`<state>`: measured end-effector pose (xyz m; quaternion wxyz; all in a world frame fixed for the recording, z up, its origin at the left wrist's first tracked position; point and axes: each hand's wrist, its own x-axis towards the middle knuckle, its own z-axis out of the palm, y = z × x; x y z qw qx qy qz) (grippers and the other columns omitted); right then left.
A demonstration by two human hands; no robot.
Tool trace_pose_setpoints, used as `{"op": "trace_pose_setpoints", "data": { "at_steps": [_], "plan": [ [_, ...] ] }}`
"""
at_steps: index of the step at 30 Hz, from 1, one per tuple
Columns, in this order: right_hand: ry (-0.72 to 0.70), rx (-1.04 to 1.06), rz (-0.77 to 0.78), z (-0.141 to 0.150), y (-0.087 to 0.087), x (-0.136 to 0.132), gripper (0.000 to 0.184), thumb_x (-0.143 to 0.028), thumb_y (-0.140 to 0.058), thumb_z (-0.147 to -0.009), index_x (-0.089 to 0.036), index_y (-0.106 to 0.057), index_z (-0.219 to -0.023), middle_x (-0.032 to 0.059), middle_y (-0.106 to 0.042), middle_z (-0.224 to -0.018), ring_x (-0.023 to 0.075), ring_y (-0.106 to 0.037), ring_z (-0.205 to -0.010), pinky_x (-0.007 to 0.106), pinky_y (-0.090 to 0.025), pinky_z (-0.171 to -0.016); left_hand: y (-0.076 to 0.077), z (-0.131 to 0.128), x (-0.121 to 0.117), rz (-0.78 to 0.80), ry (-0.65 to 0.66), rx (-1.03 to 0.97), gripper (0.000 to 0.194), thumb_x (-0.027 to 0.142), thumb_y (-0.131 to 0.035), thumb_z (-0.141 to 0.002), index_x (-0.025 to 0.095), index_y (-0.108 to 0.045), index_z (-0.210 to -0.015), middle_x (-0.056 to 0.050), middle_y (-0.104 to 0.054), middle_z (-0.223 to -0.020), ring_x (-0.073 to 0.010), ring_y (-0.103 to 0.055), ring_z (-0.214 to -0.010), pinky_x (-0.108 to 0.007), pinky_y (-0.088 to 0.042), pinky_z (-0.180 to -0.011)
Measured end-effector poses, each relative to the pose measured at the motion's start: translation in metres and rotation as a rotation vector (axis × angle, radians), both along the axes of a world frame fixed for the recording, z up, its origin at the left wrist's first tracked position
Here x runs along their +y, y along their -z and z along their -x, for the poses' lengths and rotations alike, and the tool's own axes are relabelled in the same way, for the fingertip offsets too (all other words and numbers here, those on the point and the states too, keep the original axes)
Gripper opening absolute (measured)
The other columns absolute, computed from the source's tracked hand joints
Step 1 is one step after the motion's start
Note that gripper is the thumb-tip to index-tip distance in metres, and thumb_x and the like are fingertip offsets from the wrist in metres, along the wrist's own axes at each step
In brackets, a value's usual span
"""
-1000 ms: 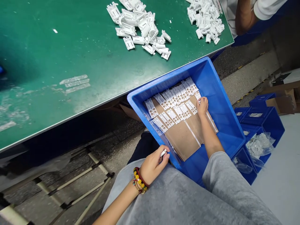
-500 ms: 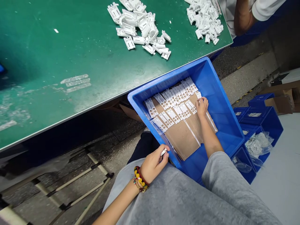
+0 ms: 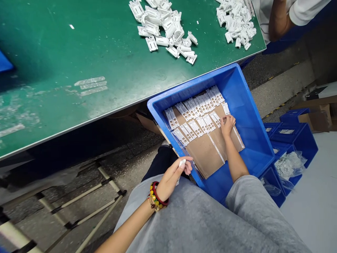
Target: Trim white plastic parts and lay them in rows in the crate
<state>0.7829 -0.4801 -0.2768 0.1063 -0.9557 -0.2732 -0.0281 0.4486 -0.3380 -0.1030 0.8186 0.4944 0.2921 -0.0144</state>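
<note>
In my left hand [image 3: 171, 177], beside the near-left rim of a blue bin [image 3: 251, 112], is a small white plastic piece [image 3: 182, 162]; its tip shows between thumb and fingers and the palm hides the rest. My right hand [image 3: 228, 125] is inside the bin with thumb and fingertips pinched together; whatever they hold is hidden. Close to those fingertips lie a white slotted strip [image 3: 225, 108] and another strip [image 3: 215, 119]. Several similar strips lie side by side in two rows on brown cardboard [image 3: 205, 154]. A long thin white strip [image 3: 216, 148] runs along the cardboard.
Behind the bin is a green table [image 3: 116, 45] carrying a pile of white plastic parts [image 3: 168, 26] and a second pile [image 3: 237, 23]. A co-worker's arm [image 3: 277, 21] is at the far right corner. Blue bins [image 3: 295, 135] stand right; a tube frame [image 3: 86, 203] stands left.
My right hand has drawn back slightly toward me, showing more of the strip above it. My left hand has turned and its fingers have straightened toward the bin, still with the white piece.
</note>
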Motion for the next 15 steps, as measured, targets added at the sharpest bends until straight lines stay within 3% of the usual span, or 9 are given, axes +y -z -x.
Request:
{"op": "trace_pose_setpoints", "data": {
  "at_steps": [5, 10, 15],
  "plan": [
    [-0.125, 0.106, -0.017, 0.008, -0.003, 0.005, 0.017, -0.029, -0.052, -0.09, -0.019, -0.057, -0.103, 0.0135, -0.056, -0.119, 0.0263, -0.045, -0.114, 0.039, -0.032, -0.1, 0.003, -0.001, 0.008, -0.121, -0.096, 0.028, 0.049, 0.057, -0.046, -0.091, 0.019, -0.07, -0.111, -0.011, -0.058, -0.106, -0.0252, -0.053, -0.101, -0.039, -0.042, -0.095],
    [-0.228, 0.212, 0.001, 0.005, 0.003, 0.004, 0.021, -0.031, -0.059, -0.086, -0.018, -0.054, -0.103, 0.0125, -0.056, -0.115, 0.0235, -0.047, -0.11, 0.033, -0.035, -0.098, 0.003, -0.005, 0.013, -0.17, -0.037, 0.044, 0.051, 0.056, -0.044, -0.091, 0.018, -0.071, -0.11, -0.009, -0.059, -0.099, -0.0227, -0.053, -0.093, -0.037, -0.042, -0.094],
    [-0.222, 0.21, 0.016, -0.004, 0.008, 0.008, 0.015, -0.026, -0.059, -0.086, -0.02, -0.052, -0.098, 0.0121, -0.056, -0.111, 0.0235, -0.047, -0.106, 0.032, -0.037, -0.094, 0.0, -0.009, 0.012, -0.213, -0.018, 0.026, 0.048, 0.055, -0.043, -0.092, 0.018, -0.073, -0.105, -0.009, -0.06, -0.099, -0.0219, -0.055, -0.092, -0.036, -0.043, -0.094]
  ]
}}
